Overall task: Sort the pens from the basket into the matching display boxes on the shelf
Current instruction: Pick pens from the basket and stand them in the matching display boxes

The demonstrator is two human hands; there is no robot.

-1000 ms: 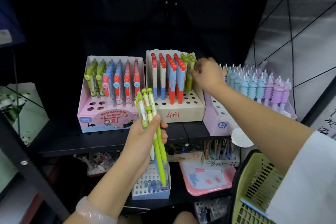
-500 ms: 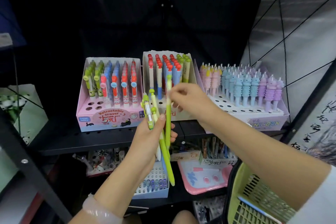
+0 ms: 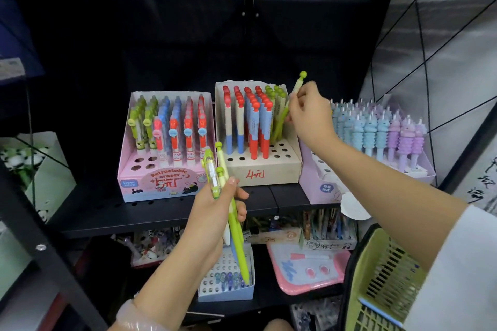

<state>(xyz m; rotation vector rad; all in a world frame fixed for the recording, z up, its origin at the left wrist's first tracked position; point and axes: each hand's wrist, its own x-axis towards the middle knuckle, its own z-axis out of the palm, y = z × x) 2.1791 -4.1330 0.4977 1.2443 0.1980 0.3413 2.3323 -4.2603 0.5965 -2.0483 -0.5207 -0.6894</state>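
1. Pinching a green pen (image 3: 295, 92) in the right hand (image 3: 309, 113), fingers curled around its lower barrel, knobbed top sticking up and tilting right above the knuckles.
2. Hovering that pen over the far right corner of the beige display box (image 3: 265, 169), tip end hidden behind the fingers, just beside the green pens already standing in the box.
3. Gripping a bunch of green pens (image 3: 228, 201) in the left hand (image 3: 212, 212), thumb pressing across the barrels from the right, other fingers wrapping behind them.
4. Standing nearly upright in that grip, knobbed tops rising above the thumb, long barrels running down past the palm toward the lower shelf.
5. Holding the bunch near the front of the shelf (image 3: 150, 212), between the pink display box (image 3: 164, 183) on the left and the beige one.
6. Sitting at the right of the beige box, touching its side: a lilac display box (image 3: 322, 191) of pastel ridged pens.
7. Hanging at the near right: a green basket (image 3: 376, 282), below the right forearm.
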